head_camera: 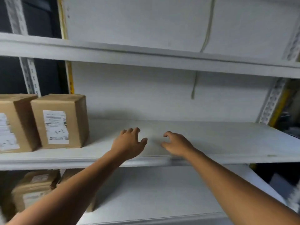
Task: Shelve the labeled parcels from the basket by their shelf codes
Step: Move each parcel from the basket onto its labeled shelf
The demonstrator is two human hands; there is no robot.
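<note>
Head view: both hands reach over the middle shelf (227, 138) and hold nothing. Left hand (129, 144) has its fingers spread, and right hand (177, 144) has its fingers loosely curled apart. Two brown parcels, one (61, 120) and another (11, 124), stand side by side at the shelf's left end. More parcels (32, 189) sit on the shelf below.

Both arms are reaching forward, left hand (129, 143) and right hand (177, 144) near each other, fingers spread, seemingly holding nothing.
</note>
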